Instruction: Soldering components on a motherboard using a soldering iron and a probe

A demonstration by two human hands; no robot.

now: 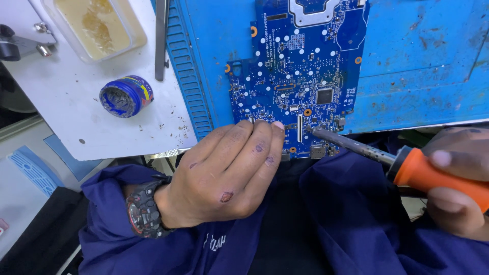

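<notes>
Circuit board (300,66) lies on blue mat (423,61). Left hand (229,173) presses flat fingers (265,140) on its near edge, holding nothing; right hand (458,183) grips soldering iron (377,155), tip touching the board's near edge.

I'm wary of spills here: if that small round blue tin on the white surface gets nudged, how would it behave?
The small round blue tin lies tilted on its side, so it would probably roll. It looks light, likely skidding on the smooth white surface. Its open mouth may smear paste.
</notes>
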